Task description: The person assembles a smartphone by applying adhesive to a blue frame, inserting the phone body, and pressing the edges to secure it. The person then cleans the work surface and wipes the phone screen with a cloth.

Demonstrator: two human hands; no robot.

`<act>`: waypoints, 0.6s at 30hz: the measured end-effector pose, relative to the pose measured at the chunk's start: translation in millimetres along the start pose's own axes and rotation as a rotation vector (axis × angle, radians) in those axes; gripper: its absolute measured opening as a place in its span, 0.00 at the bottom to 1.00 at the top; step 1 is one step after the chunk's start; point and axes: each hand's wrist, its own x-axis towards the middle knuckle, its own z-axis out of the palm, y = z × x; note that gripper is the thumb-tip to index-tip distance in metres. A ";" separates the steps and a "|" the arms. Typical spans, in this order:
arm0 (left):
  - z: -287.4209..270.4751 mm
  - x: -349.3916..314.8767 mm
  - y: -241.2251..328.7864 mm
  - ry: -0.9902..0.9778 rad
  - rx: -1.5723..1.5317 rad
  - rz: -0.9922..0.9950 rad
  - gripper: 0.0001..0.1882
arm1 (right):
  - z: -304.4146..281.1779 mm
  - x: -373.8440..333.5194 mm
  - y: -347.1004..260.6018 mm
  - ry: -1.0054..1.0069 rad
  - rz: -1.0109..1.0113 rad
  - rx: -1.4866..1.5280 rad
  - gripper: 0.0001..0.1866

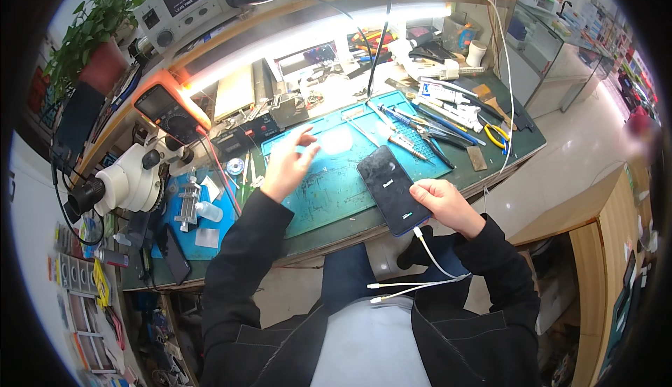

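Observation:
My right hand (446, 203) is closed on the lower right edge of a dark smartphone (390, 190), thumb on the front. The phone's screen is mostly black with small white lettering, and it is held tilted over the near edge of the mat. A white charging cable (428, 247) is plugged into the phone's bottom end; its other loose plugs hang over my lap. My left hand (290, 163) is raised over the left part of the teal work mat (315, 201), fingers apart and holding nothing.
Tweezers and screwdrivers (402, 135) lie on the mat's right, beside yellow-handled pliers (497, 137). At left stand an orange multimeter (171, 110), a white microscope (129, 180) and a metal clamp fixture (187, 203). Another dark phone (173, 252) lies near the bench's left edge.

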 end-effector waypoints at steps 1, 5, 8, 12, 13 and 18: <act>6.4 5.6 -14.6 -0.062 0.216 0.075 0.36 | -1.0 2.5 -4.3 0.000 -0.009 -0.020 0.18; 30.6 14.6 -49.5 -0.093 0.475 0.130 0.45 | -1.0 3.2 -5.4 -0.031 -0.047 -0.036 0.18; 24.1 21.7 -33.2 -0.003 0.408 0.139 0.42 | -7.7 0.8 -8.1 -0.023 -0.041 -0.141 0.18; 14.7 20.0 -45.6 0.218 0.458 0.152 0.39 | -12.7 24.3 -2.5 -0.009 -0.181 -0.384 0.18; 16.4 18.0 -44.0 0.137 0.465 0.089 0.39 | -8.9 33.6 -2.4 -0.012 -0.195 -0.389 0.17; 4.3 8.2 -39.6 0.214 0.429 0.153 0.34 | 30.2 59.3 -9.4 -0.007 -0.179 -0.324 0.17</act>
